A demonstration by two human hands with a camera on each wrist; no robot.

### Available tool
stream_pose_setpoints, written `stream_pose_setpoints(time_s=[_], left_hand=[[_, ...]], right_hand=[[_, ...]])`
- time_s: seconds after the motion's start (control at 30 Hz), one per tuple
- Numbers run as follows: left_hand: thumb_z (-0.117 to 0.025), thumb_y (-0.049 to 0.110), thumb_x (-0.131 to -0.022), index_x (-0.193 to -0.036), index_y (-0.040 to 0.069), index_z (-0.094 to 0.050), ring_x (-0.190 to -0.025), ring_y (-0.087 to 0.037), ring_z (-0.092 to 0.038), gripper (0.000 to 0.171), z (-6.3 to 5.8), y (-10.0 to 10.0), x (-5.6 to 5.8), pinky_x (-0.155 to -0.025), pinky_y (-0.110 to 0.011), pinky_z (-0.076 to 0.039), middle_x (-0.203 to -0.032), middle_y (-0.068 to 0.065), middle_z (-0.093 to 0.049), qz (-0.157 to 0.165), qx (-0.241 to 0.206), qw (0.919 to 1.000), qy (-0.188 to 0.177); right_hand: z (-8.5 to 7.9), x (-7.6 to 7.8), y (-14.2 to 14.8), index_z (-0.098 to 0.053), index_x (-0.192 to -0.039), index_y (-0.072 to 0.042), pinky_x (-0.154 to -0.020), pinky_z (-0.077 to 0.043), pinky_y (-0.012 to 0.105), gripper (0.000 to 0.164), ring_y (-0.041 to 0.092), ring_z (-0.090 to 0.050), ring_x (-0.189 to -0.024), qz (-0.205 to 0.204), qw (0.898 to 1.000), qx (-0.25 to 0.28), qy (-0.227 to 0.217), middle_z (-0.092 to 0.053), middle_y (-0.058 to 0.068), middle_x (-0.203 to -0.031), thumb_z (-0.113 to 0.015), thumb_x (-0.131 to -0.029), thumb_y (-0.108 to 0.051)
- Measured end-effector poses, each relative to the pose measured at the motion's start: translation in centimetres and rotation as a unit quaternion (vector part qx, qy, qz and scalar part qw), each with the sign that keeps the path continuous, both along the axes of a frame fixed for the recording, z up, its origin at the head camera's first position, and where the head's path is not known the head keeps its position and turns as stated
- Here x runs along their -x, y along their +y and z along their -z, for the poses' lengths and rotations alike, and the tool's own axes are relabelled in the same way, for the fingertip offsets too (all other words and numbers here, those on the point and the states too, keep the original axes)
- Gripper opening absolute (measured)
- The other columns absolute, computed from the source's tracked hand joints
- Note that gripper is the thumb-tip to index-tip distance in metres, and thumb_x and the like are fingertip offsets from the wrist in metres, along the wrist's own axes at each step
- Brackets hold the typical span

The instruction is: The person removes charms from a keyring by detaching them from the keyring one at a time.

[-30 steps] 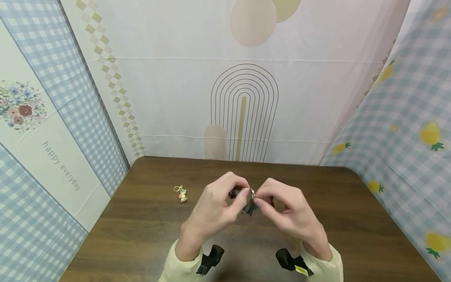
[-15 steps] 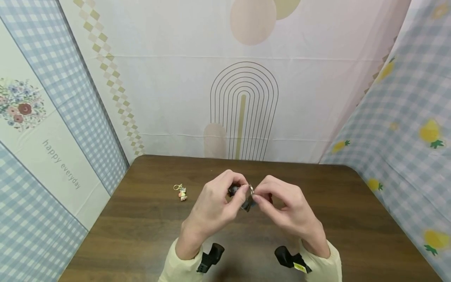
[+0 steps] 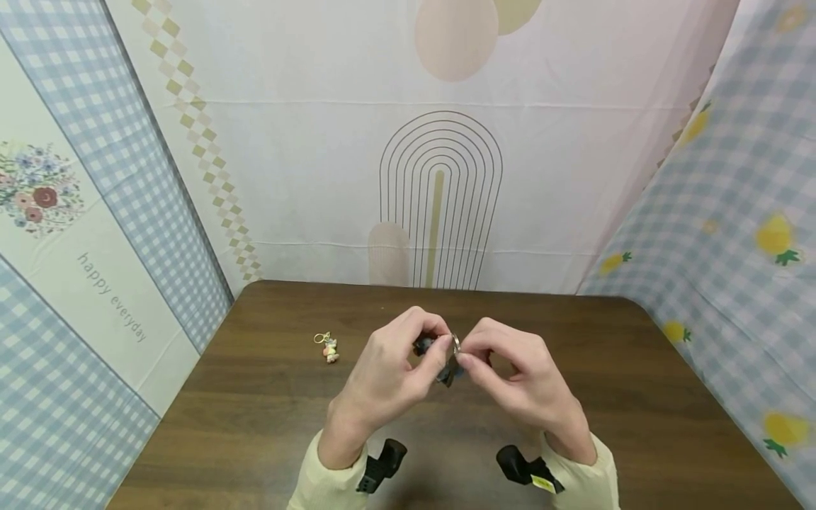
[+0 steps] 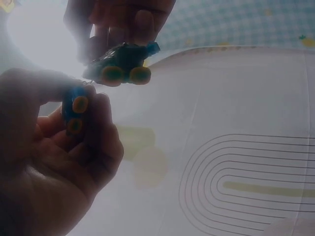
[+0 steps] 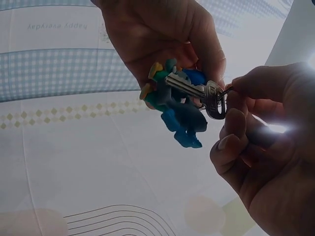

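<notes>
My left hand [image 3: 392, 368] grips a small blue charm with orange discs [image 4: 80, 104], seen between its fingers in the left wrist view. Facing it, my right hand [image 3: 525, 379] pinches a metal split ring [image 3: 456, 344] between thumb and forefinger. A silver key [image 5: 214, 101] sits by that ring in the right wrist view, its shaft pointing toward the left hand. Beside the key dangles a dark blue-green charm [image 5: 184, 113] with teal ends. Both hands are raised over the brown table [image 3: 268, 418], fingertips close together.
A small colourful figure keychain [image 3: 330, 350] with a gold ring lies on the table, left of the hands. Behind the table hangs a white patterned cloth [image 3: 306, 177]; blue checked cloths [image 3: 720, 234] flank the sides. Black wrist cameras [image 3: 382, 464] sit at the cuffs.
The dangling charm has shifted and turned a little below the fingers. Both hands keep their holds and almost the same place.
</notes>
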State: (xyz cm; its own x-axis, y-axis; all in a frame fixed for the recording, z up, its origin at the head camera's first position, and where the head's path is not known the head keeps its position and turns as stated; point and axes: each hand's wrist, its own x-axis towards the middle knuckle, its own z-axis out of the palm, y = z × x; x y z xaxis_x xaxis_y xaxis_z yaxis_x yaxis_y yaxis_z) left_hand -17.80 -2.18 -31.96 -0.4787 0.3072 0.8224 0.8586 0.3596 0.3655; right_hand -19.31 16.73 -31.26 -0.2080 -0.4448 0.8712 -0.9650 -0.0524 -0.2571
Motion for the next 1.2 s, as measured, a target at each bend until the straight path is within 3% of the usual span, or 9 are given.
stream_pose_setpoints(time_s=[0.53, 0.93, 1.07, 1.2], left_hand=[[-0.061, 0.001, -0.091, -0.092, 0.01, -0.058, -0.073, -0.004, -0.053, 0.009, -0.12, -0.02, -0.02, -0.067, -0.01, -0.045, -0.083, 0.002, -0.058, 0.016, 0.002, 0.9998, 0.011], [-0.061, 0.002, -0.093, -0.094, 0.009, -0.058, -0.072, -0.004, -0.053, 0.007, -0.11, 0.14, -0.08, -0.066, -0.01, -0.046, -0.083, 0.002, -0.057, 0.039, 0.004, 0.9989, 0.025], [-0.061, 0.003, -0.094, -0.095, 0.008, -0.057, -0.072, -0.005, -0.053, 0.006, -0.05, 0.33, -0.17, -0.066, -0.011, -0.046, -0.083, 0.001, -0.056, 0.042, 0.012, 0.9987, 0.024], [-0.061, 0.003, -0.094, -0.096, 0.008, -0.057, -0.073, -0.005, -0.051, 0.006, 0.02, 0.42, -0.28, -0.067, -0.01, -0.044, -0.085, 0.001, -0.056, 0.026, 0.025, 0.9991, 0.022]], right_hand=[[0.58, 0.52, -0.02, -0.063, -0.087, -0.003, -0.06, -0.041, 0.016, 0.008, 0.005, -0.048, -0.069, 0.017, 1.0, -0.001, -0.004, -0.054, 0.0, -0.076, -0.062, -0.094, -0.005], [-0.07, 0.12, -0.06, -0.063, -0.086, 0.001, -0.062, -0.044, 0.017, 0.01, 0.008, -0.052, -0.071, -0.004, 1.0, 0.027, -0.003, -0.057, 0.005, -0.076, -0.061, -0.095, -0.003], [-0.2, 0.33, 0.2, -0.063, -0.086, 0.002, -0.062, -0.044, 0.017, 0.007, 0.008, -0.052, -0.072, 0.012, 0.999, 0.033, -0.004, -0.058, 0.006, -0.079, -0.062, -0.093, -0.001], [0.1, 0.7, 0.52, -0.064, -0.091, 0.0, -0.06, -0.043, 0.016, 0.001, 0.006, -0.05, -0.072, 0.04, 0.999, 0.018, -0.009, -0.058, 0.006, -0.083, -0.065, -0.091, 0.0]])
